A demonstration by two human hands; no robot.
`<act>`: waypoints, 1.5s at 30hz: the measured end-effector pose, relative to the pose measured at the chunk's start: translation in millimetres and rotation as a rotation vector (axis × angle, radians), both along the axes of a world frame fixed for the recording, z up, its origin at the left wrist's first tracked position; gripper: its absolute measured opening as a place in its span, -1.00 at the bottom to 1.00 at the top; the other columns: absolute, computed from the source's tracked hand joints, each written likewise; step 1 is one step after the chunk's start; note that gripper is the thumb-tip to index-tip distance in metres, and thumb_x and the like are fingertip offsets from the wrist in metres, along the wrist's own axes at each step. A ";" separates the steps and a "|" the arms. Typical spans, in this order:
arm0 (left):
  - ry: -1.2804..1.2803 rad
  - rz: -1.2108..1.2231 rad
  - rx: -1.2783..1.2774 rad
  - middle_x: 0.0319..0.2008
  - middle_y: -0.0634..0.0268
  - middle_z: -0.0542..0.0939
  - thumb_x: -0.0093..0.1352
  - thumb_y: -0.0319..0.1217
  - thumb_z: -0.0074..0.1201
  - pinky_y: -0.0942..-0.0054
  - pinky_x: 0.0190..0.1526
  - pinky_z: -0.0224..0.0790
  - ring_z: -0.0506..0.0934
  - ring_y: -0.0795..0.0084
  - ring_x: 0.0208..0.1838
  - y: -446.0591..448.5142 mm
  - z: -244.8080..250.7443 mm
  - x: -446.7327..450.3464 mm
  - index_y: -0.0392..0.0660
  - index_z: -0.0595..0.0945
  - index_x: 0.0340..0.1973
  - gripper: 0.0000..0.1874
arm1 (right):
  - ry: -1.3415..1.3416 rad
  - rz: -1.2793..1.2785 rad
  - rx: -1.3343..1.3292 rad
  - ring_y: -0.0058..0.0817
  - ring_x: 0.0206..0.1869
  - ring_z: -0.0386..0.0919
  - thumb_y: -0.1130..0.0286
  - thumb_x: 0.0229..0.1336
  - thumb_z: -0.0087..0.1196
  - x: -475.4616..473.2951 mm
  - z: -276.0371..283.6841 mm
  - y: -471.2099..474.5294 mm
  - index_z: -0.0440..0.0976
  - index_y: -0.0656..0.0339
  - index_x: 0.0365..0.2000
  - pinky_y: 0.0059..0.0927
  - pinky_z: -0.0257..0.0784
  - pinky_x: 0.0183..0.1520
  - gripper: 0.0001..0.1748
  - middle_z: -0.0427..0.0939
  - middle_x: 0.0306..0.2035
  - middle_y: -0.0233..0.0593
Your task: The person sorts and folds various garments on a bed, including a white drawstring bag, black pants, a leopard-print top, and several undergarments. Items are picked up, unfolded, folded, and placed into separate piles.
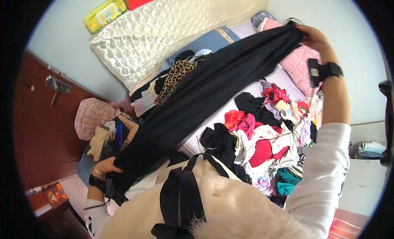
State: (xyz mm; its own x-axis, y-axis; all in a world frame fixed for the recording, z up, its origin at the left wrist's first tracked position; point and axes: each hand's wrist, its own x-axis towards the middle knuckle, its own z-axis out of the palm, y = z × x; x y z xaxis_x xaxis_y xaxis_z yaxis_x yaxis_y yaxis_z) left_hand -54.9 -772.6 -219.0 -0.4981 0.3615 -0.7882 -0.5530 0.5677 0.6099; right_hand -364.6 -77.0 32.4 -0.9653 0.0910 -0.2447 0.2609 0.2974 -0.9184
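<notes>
A long black garment (209, 85), perhaps a pair of leggings or trousers, stretches diagonally between my two hands above the bed. My right hand (311, 37) grips its narrow gathered end, raised at the upper right near a pink pillow. Low at the left, my left hand (106, 168) has hold of the wider end, which hangs down by my wrist. Beneath the cloth, the lilac bed sheet (197, 140) shows in part. A heap of mixed small clothes (267, 146), red, white, black and teal, lies to the right of the garment.
Behind the garment lie a leopard-print cloth (178, 77) and other folded clothes. A quilted mattress (147, 38) leans on the wall, with a yellow wipes pack (106, 14) above it. A pink bag (95, 117) stands by the brown door (40, 115). At right is a white cabinet (360, 180).
</notes>
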 end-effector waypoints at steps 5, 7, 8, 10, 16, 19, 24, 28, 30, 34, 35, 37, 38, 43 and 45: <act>-0.012 0.168 0.013 -0.24 0.31 0.53 0.01 -0.47 0.21 0.53 -0.13 0.25 0.43 0.51 -0.23 -21.1 -68.2 -33.7 -0.31 0.47 -0.13 -0.51 | -0.103 -0.097 -0.151 -0.67 -0.63 0.18 0.40 -0.04 0.14 -129.2 -93.7 -55.0 0.45 0.18 -0.44 -0.69 0.08 -0.59 -0.88 0.39 -0.61 -0.50; 0.101 0.197 -0.052 -0.23 0.30 0.52 0.01 -0.48 0.19 0.48 -0.12 0.25 0.42 0.48 -0.21 -19.5 -106.9 -56.1 -0.30 0.47 -0.13 -0.52 | -0.006 -0.239 -0.300 -0.59 -0.61 0.25 0.43 -0.01 0.09 -173.4 -139.8 -66.4 0.43 0.19 -0.38 -0.63 0.12 -0.61 -0.87 0.38 -0.62 -0.43; 0.166 0.287 0.091 -0.29 0.29 0.53 0.07 -0.45 0.14 0.46 -0.16 0.26 0.42 0.46 -0.24 -10.3 -136.3 -72.2 -0.30 0.50 -0.19 -0.62 | 0.064 -0.335 -0.286 -0.53 -0.60 0.28 0.42 -0.01 0.09 -186.6 -162.1 -65.7 0.42 0.20 -0.37 -0.57 0.16 -0.61 -0.85 0.38 -0.62 -0.39; 0.160 0.413 -0.083 -0.33 0.26 0.54 0.10 -0.42 0.09 0.42 -0.17 0.27 0.44 0.37 -0.29 7.2 -198.8 -112.6 -0.30 0.50 -0.21 -0.65 | -0.007 -0.407 -0.073 -0.40 -0.56 0.35 0.34 -0.02 0.08 -196.2 -200.4 -55.9 0.38 0.23 -0.32 -0.35 0.28 -0.55 -0.75 0.39 -0.57 -0.27; 0.388 0.218 -0.271 -0.33 -0.09 0.55 0.09 -0.27 0.09 0.31 -0.23 0.30 0.50 0.01 -0.21 49.6 -335.0 -187.8 -0.40 0.51 -0.30 -0.58 | -0.228 -0.232 0.296 -0.39 -0.43 0.48 0.20 -0.07 0.11 -75.4 -315.1 -22.3 0.19 0.24 -0.02 -0.37 0.37 -0.41 -0.39 0.46 -0.33 -0.15; 0.269 0.206 -0.226 -0.27 0.04 0.55 0.12 -0.30 0.08 0.33 -0.22 0.31 0.50 0.15 -0.25 25.9 -344.7 -191.8 -0.39 0.48 -0.20 -0.56 | -0.366 -0.149 0.174 -0.46 -0.40 0.50 0.27 -0.03 0.07 36.3 -344.7 18.8 0.19 0.23 -0.01 -0.45 0.38 -0.41 -0.44 0.47 -0.31 -0.19; 0.139 -0.001 -0.155 -0.08 0.04 0.45 0.10 -0.32 0.12 0.37 -0.14 0.30 0.44 0.24 -0.11 -43.3 -335.0 -204.9 -0.36 0.40 -0.07 -0.47 | -0.628 -0.567 0.028 -0.48 -0.41 0.50 0.30 0.05 -0.04 267.7 -390.6 72.0 0.32 0.23 -0.16 -0.52 0.39 -0.45 -0.67 0.51 -0.39 -0.24; 0.238 -0.322 -0.819 -0.08 -0.04 0.44 0.01 -0.42 0.15 0.34 -0.07 0.29 0.43 0.18 -0.05 -46.3 -320.9 -215.2 -0.37 0.39 -0.08 -0.44 | -0.812 -0.675 0.032 -0.49 -0.50 0.48 0.36 -0.02 -0.03 444.8 -441.7 48.8 0.41 0.28 -0.34 -0.52 0.38 -0.51 -0.77 0.51 -0.48 -0.24; 0.380 -0.458 -1.080 -0.16 -0.06 0.48 0.01 -0.44 0.10 0.28 -0.09 0.29 0.44 0.10 -0.07 -22.0 -307.7 -219.2 -0.34 0.42 -0.14 -0.52 | -0.954 -0.608 0.100 -0.55 -0.56 0.44 0.35 -0.06 0.02 508.4 -463.9 20.3 0.46 0.30 -0.44 -0.51 0.37 -0.55 -0.79 0.48 -0.59 -0.28; 0.759 -0.493 -0.745 -0.20 -0.03 0.48 0.10 -0.42 0.05 0.25 -0.07 0.27 0.42 0.01 -0.11 73.0 -285.8 -238.9 -0.26 0.47 -0.20 -0.66 | -0.680 -0.517 0.408 -0.39 -0.47 0.49 0.37 -0.15 0.10 561.9 -496.2 -35.2 0.46 0.33 -0.43 -0.41 0.38 -0.38 -0.76 0.51 -0.53 -0.19; 0.848 -0.526 -0.595 -0.20 -0.01 0.48 0.12 -0.43 0.03 0.28 -0.05 0.25 0.43 0.03 -0.11 104.2 -283.6 -241.3 -0.26 0.47 -0.21 -0.68 | -0.621 -0.579 0.400 -0.49 -0.49 0.47 0.40 -0.14 0.11 562.5 -499.7 -48.1 0.44 0.37 -0.43 -0.47 0.36 -0.38 -0.76 0.49 -0.58 -0.27; 0.751 -0.356 -0.237 -0.24 0.09 0.50 0.13 -0.47 0.02 0.40 -0.07 0.28 0.46 0.20 -0.14 176.9 -286.4 -231.8 -0.25 0.48 -0.21 -0.70 | -0.576 -0.532 0.435 -0.47 -0.51 0.48 0.45 -0.12 0.07 558.2 -497.1 -64.7 0.45 0.35 -0.44 -0.46 0.37 -0.42 -0.81 0.49 -0.58 -0.18; 0.765 -0.503 -0.180 -0.23 0.13 0.50 0.14 -0.49 0.02 0.46 -0.10 0.30 0.48 0.29 -0.16 212.4 -285.0 -226.2 -0.25 0.47 -0.20 -0.71 | -0.619 -0.480 0.323 -0.48 -0.53 0.47 0.44 -0.12 0.07 555.0 -492.0 -68.1 0.46 0.35 -0.45 -0.46 0.37 -0.44 -0.82 0.49 -0.60 -0.18; 0.732 -0.602 0.110 -0.31 0.15 0.52 0.13 -0.48 0.05 0.45 -0.28 0.37 0.51 0.33 -0.33 392.3 -280.9 -141.2 -0.21 0.48 -0.26 -0.75 | -0.524 -0.391 0.220 -0.25 -0.50 0.48 0.38 -0.15 0.09 574.1 -444.8 -50.2 0.50 0.29 -0.48 -0.37 0.36 -0.39 -0.81 0.50 -0.56 -0.06; 0.699 -0.677 0.342 -0.34 0.15 0.50 0.10 -0.48 0.06 0.44 -0.33 0.37 0.50 0.32 -0.36 444.4 -271.9 -92.3 -0.19 0.49 -0.29 -0.76 | -0.495 -0.470 0.174 -0.32 -0.52 0.48 0.38 -0.10 0.07 607.8 -425.6 -40.6 0.50 0.29 -0.48 -0.39 0.35 -0.41 -0.82 0.49 -0.58 -0.07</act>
State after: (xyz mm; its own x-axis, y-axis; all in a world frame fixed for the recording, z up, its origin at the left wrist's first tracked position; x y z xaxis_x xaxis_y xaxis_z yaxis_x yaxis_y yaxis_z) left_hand -147.2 -328.2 -491.0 -0.4139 0.8875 -0.2025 0.3586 0.3634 0.8598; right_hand 243.2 -117.6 -393.2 -0.5931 0.5487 -0.5892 0.7728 0.1828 -0.6077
